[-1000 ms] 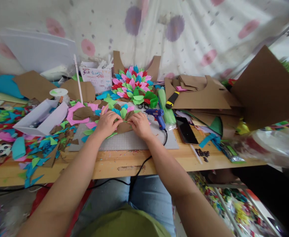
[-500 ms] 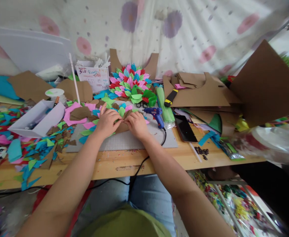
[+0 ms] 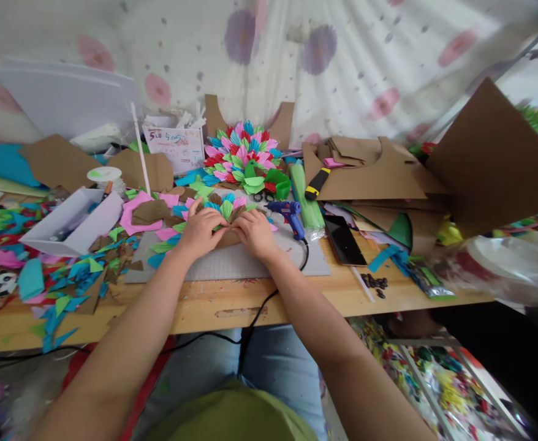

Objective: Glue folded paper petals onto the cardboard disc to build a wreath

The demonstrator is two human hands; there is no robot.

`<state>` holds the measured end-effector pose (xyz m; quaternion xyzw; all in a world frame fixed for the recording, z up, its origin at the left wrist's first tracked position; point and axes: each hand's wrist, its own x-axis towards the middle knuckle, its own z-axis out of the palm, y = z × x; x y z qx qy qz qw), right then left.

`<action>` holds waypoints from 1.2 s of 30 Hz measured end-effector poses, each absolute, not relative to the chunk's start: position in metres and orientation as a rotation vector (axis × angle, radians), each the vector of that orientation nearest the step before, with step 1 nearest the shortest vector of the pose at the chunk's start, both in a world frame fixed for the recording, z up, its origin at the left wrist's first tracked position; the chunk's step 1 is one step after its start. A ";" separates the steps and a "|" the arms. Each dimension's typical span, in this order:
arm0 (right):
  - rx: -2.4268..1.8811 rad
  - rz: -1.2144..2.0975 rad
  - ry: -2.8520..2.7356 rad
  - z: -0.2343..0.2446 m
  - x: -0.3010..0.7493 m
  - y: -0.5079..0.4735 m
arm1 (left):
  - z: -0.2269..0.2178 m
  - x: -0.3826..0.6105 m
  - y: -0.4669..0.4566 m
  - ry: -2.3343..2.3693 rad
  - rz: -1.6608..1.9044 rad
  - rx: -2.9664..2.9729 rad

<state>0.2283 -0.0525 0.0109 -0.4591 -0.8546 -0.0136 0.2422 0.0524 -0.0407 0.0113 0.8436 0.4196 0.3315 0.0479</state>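
Note:
My left hand (image 3: pixel 201 229) and my right hand (image 3: pixel 255 233) meet over a brown cardboard piece (image 3: pixel 229 237) covered with folded paper leaves (image 3: pixel 227 207) in blue, green and pink. Both hands are curled, fingertips pressing down on a leaf at the middle of the piece. It lies on a grey cutting mat (image 3: pixel 232 260) on the wooden table (image 3: pixel 214 306). A blue glue gun (image 3: pixel 290 214) rests just right of my right hand, its black cord running off the table's front edge.
A finished fan of coloured leaves (image 3: pixel 246 156) stands behind the mat. A white tray (image 3: pixel 71 222) and scattered paper scraps (image 3: pixel 62 275) lie at the left. A dark phone (image 3: pixel 342 240), a black-and-yellow knife (image 3: pixel 318 182) and cardboard sheets (image 3: pixel 494 159) lie at the right.
My hands stay pressed on the leaf piece, shifting only slightly. The view has tilted a little.

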 end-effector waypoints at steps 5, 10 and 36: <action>-1.239 -0.047 -2.333 0.010 0.228 -0.051 | 0.015 0.048 -0.041 1.295 1.042 2.515; -1.235 -0.057 -2.325 0.010 0.229 -0.051 | 0.017 0.043 -0.040 1.270 1.046 2.489; -1.246 0.030 -2.283 0.008 0.231 -0.048 | 0.016 0.028 -0.034 1.308 1.172 2.379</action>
